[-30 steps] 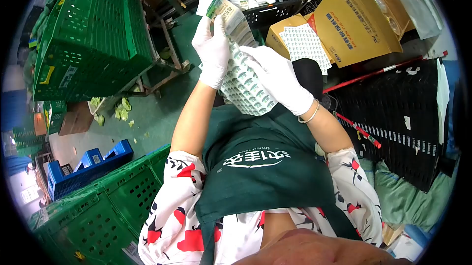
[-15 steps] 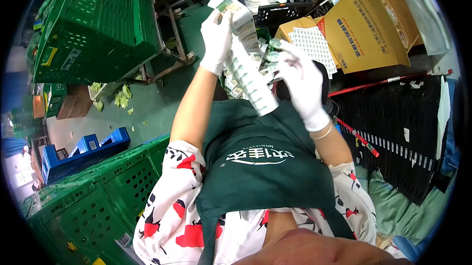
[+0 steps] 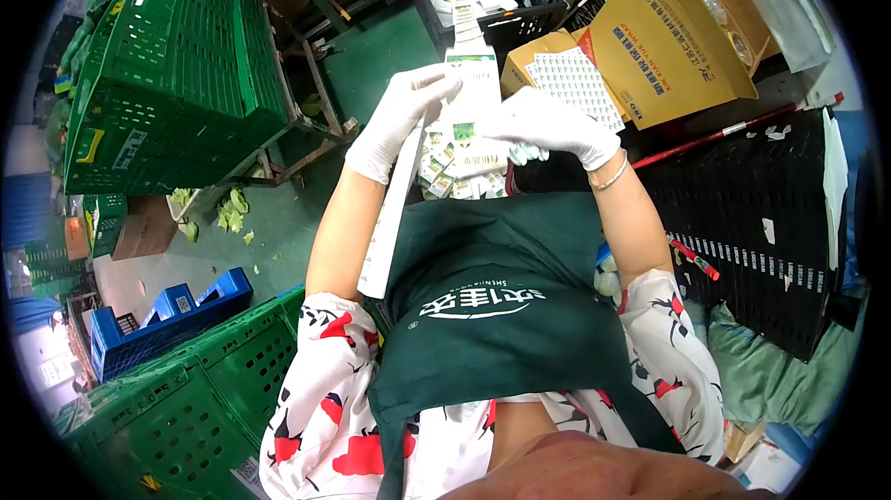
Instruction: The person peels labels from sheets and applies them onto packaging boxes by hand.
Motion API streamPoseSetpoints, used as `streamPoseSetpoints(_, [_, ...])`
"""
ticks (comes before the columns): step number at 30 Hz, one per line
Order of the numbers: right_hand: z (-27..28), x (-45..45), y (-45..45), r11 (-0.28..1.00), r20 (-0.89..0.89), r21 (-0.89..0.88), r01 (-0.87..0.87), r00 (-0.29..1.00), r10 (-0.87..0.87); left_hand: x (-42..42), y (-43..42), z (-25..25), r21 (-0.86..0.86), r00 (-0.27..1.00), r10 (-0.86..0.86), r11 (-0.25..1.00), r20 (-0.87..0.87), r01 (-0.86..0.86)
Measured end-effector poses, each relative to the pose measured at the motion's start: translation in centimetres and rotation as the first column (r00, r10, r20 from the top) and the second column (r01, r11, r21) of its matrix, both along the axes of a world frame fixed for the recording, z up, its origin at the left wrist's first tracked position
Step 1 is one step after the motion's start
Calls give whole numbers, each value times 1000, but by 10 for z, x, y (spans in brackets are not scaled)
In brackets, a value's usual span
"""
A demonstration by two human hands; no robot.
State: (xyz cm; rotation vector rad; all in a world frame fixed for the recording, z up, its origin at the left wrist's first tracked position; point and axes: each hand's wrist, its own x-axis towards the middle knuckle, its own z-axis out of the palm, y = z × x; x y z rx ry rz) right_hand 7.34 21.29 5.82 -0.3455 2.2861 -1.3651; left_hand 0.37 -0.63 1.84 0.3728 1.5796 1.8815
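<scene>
My left hand (image 3: 401, 120), in a white glove, is closed on a narrow white sticker sheet (image 3: 392, 222) that hangs down past my forearm. Its fingertips reach the edge of a strip of printed labels (image 3: 471, 83), white with green, which runs up toward a black crate. My right hand (image 3: 557, 124), also gloved, has its fingers closed at the strip's right side. Small green stickers (image 3: 527, 153) show under those fingers. Below the hands lies a pile of similar labels (image 3: 450, 171).
The black crate (image 3: 529, 18) holds more labels. Beside it, a cardboard box (image 3: 664, 45) stands behind a sheet of small stickers (image 3: 575, 83). Green crates (image 3: 167, 83) are stacked at left, and black crates (image 3: 742, 222) at right. Leaves (image 3: 232, 208) lie on the floor.
My left hand has moved down, and the sticker sheet has swung to hang nearer my left forearm. My right hand has come inward to the label strip, which now stretches between the hands and crate.
</scene>
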Motion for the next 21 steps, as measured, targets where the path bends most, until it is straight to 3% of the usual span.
streamPoseSetpoints(1, [5, 3, -2, 992, 56, 121, -47, 998, 40, -2, 0, -4, 14, 1000, 30, 999, 1, -30])
streamPoseSetpoints(2, [-3, 6, 1, 988, 106, 147, 40, 993, -56, -5, 2, -12, 29, 998, 57, 998, 3, -57])
streamPoseSetpoints(4, [-16, 11, 15, 949, -57, -123, 291, 953, -299, -8, 4, -19, 27, 994, 100, 995, -36, -99])
streamPoseSetpoints(5, [-19, 9, 21, 845, 137, -202, 496, 868, -477, -7, 7, -23, 45, 993, 112, 993, -28, -111])
streamPoseSetpoints(6, [-17, 14, 16, 750, 41, -342, 567, 806, -590, -3, 10, -19, 61, 992, 125, 991, -22, -123])
streamPoseSetpoints(8, [-22, 13, 9, 724, -6, -371, 582, 777, -629, 5, 14, -17, 94, 994, 107, 990, -5, -107])
streamPoseSetpoints(10, [-14, 12, -5, 695, -43, -350, 628, 730, -682, 10, 19, -13, 47, 992, 87, 995, -95, -83])
streamPoseSetpoints(13, [-38, -3, -15, 695, -215, -430, 576, 683, -698, 17, 20, -10, 21, 991, 54, 998, -121, -52])
streamPoseSetpoints(16, [-37, -5, -21, 736, -384, -184, 652, 641, -664, 17, 17, -10, 23, 993, 45, 999, -107, -43])
streamPoseSetpoints(19, [-29, -4, -11, 733, -262, -108, 672, 692, -673, 15, 11, -11, 65, 998, 34, 997, -60, -30])
streamPoseSetpoints(21, [-21, 4, -10, 852, -118, -183, 491, 849, -515, 13, 7, -15, 84, 999, 28, 996, 23, -30])
